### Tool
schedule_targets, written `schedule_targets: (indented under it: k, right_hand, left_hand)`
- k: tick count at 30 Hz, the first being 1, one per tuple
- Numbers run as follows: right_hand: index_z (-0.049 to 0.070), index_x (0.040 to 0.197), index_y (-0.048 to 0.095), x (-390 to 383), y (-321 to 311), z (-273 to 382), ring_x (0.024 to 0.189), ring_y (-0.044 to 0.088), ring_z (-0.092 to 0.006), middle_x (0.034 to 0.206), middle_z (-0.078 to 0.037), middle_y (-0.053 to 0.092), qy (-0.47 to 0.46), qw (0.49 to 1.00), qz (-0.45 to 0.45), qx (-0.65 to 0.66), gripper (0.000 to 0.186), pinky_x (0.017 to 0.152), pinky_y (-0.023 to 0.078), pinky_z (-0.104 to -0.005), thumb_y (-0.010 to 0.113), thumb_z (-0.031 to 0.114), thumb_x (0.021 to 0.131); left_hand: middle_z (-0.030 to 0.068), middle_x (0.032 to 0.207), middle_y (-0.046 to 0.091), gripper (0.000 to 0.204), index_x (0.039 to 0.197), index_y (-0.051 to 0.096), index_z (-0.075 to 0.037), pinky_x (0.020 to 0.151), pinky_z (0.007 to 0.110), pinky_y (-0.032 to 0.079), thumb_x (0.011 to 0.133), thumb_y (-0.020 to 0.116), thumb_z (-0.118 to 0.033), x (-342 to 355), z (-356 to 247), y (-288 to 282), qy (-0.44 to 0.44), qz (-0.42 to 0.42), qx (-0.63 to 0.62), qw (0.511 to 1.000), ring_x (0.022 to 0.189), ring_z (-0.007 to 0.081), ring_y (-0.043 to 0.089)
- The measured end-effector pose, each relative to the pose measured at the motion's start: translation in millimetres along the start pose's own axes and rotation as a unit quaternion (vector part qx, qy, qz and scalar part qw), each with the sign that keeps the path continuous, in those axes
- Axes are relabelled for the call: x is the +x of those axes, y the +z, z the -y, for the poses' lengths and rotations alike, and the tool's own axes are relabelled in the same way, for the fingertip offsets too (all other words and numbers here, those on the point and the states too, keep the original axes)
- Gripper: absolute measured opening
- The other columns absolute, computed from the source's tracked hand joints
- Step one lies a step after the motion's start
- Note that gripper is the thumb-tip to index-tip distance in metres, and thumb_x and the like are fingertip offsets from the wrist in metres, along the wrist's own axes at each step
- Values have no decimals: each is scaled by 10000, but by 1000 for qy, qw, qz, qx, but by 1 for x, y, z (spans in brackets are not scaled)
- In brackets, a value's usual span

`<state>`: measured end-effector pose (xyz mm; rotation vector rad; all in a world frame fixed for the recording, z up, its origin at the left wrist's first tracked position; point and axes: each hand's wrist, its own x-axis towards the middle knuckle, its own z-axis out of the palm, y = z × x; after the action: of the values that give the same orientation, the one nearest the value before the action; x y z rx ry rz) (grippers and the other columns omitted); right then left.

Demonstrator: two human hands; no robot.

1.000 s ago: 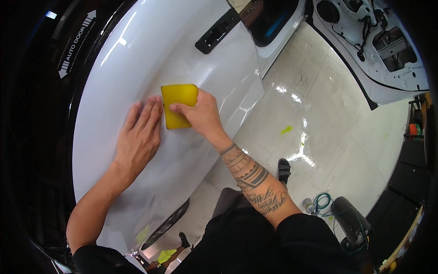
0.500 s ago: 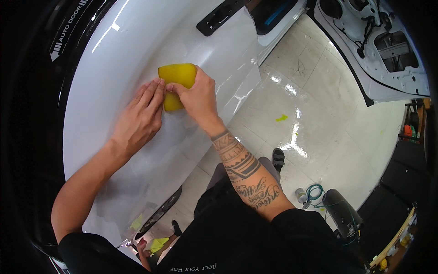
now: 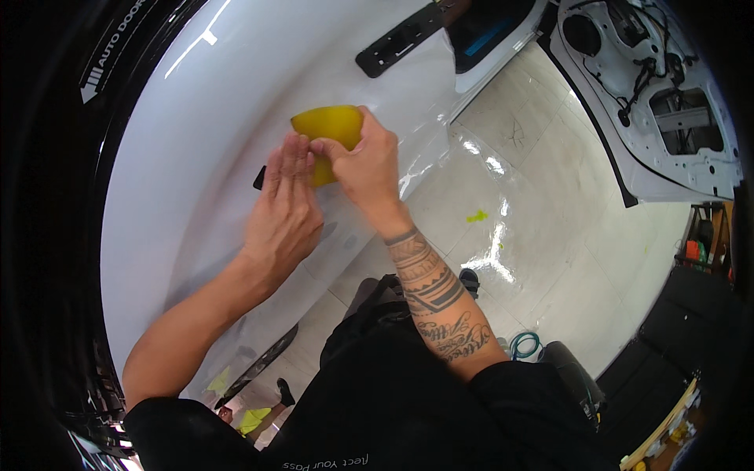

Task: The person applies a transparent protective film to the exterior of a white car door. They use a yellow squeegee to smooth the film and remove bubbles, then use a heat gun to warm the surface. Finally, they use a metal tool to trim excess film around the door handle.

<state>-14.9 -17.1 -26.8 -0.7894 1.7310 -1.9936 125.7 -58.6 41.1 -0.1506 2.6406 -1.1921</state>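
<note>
A yellow squeegee (image 3: 334,122) lies against a white car panel (image 3: 212,133) covered in clear film. My right hand (image 3: 369,161) is closed on its right side, thumb across its face. My left hand (image 3: 283,196) has its fingers stretched out and side by side, with the tips at the squeegee's lower left edge. A small black piece (image 3: 259,178) pokes out left of these fingers; the rest of it is hidden by the hand, and I cannot tell if the hand touches it.
A black slotted strip (image 3: 400,39) lies on the panel's far side. A bare car door (image 3: 667,102) stands open at the far right. At lower right are a dark cylinder (image 3: 569,377) and a coiled green hose (image 3: 525,344). Yellow-green scraps (image 3: 477,216) lie on the tiled floor (image 3: 565,235).
My left hand has turned more upright and shifted right, uncovering the black piece. My right hand and the squeegee sit slightly further right in the view, which has itself shifted.
</note>
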Motion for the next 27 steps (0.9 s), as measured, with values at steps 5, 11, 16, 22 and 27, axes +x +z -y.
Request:
schedule_targets:
  k: [5,11,16,22,27]
  right_hand:
    - [-59,1016,666,17,-11,-8,811,766,-209,909,-170,776,-38,999,-15,-30,254,712,591,-310,811,31,829]
    - [-53,1025,668,19,-17,-1,825,761,-209,931,-170,777,-51,997,-6,-52,271,737,589,-309,822,57,830]
    - [-38,1044,669,18,-18,-2,843,753,-210,928,-163,773,-35,999,-19,-33,291,763,581,-317,827,55,819]
    - [-27,1029,656,9,-20,1,801,753,-235,897,-159,766,-28,998,-20,-43,295,733,576,-330,829,78,815]
    - [-13,991,645,4,-21,-1,772,750,-294,862,-164,759,-30,996,-14,-84,284,700,564,-346,833,98,809]
  left_hand:
    - [372,1536,425,579,1424,494,183,1277,544,195,941,453,-134,24,-7,0,-22,6,-45,999,1524,480,300]
    - [296,1568,435,543,1438,494,157,1275,476,247,956,450,-90,21,8,14,2,-61,-77,995,1534,391,329]
    - [202,1590,455,505,1456,514,94,1272,439,267,992,473,-102,8,35,9,57,-60,-67,994,1525,312,370]
    - [194,1628,397,578,1482,487,81,1278,440,252,987,563,-208,-11,34,-7,86,-5,-12,996,1544,306,327]
    - [200,1655,347,707,1492,474,80,1285,440,236,929,661,-304,-21,29,-7,93,33,-14,995,1562,312,287]
